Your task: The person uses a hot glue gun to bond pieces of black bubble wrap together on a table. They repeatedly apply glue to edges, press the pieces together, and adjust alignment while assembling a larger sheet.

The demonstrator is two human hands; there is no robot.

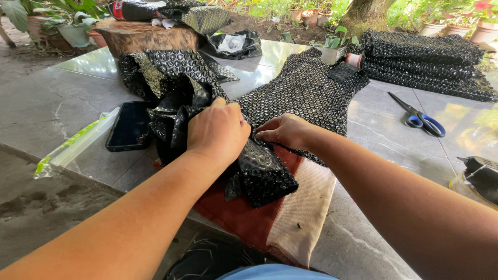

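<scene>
My left hand (218, 130) presses down on a bundle wrapped in black bubble wrap (262, 176), fingers curled over its top. My right hand (284, 131) pinches the edge of the same wrap just beside the left hand. The bundle lies on a red and white cloth (290, 212) at the near edge of the grey stone table (57, 103). A long sheet of black bubble wrap (306, 93) stretches away from my hands across the table. What is inside the bundle is hidden.
A dark phone (129, 126) and a clear zip bag (72, 148) lie at the left. Blue-handled scissors (421, 118) rest at the right. Stacked black bubble wrap (423, 62) sits far right, a tree stump (148, 36) far left, a tape dispenser (480, 179) at the right edge.
</scene>
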